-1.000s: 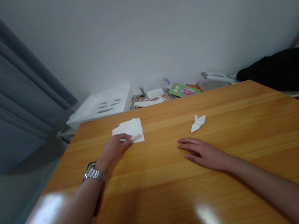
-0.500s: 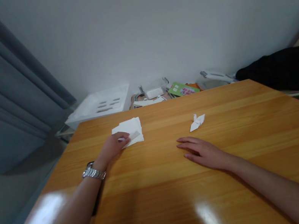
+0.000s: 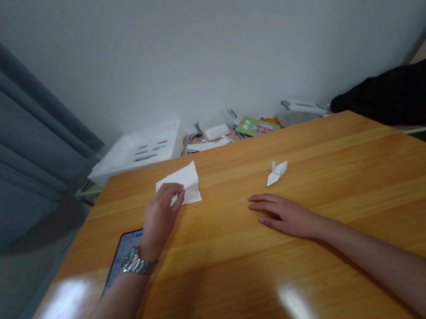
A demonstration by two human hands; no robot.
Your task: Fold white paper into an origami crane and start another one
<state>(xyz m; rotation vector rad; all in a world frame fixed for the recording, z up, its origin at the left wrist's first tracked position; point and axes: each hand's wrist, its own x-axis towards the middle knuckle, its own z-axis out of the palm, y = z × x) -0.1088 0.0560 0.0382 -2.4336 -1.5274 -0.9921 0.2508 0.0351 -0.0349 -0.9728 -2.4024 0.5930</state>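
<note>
My left hand [image 3: 164, 211] pinches the near edge of a white sheet of paper [image 3: 185, 176], which tilts up over other white paper [image 3: 193, 194] on the wooden table. The fingers cover part of the sheet. On the wrist is a silver watch [image 3: 133, 261], above a phone [image 3: 120, 255] that the forearm partly hides. My right hand [image 3: 287, 216] rests palm down on the table with its fingers apart and nothing in them. Just beyond its fingertips lies a white folded paper crane [image 3: 277, 173], not touched by the hand.
Behind the wooden table [image 3: 232, 266] stand a white slotted tray [image 3: 141, 150], a green booklet [image 3: 256, 125] and clear plastic items against the wall. Black cloth [image 3: 387, 96] lies at the back right. A grey curtain [image 3: 10, 107] hangs at the left.
My left hand has drawn slightly back towards me, lifting a sheet off the paper pile. More of the phone shows beside the wrist. The right hand stays in place.
</note>
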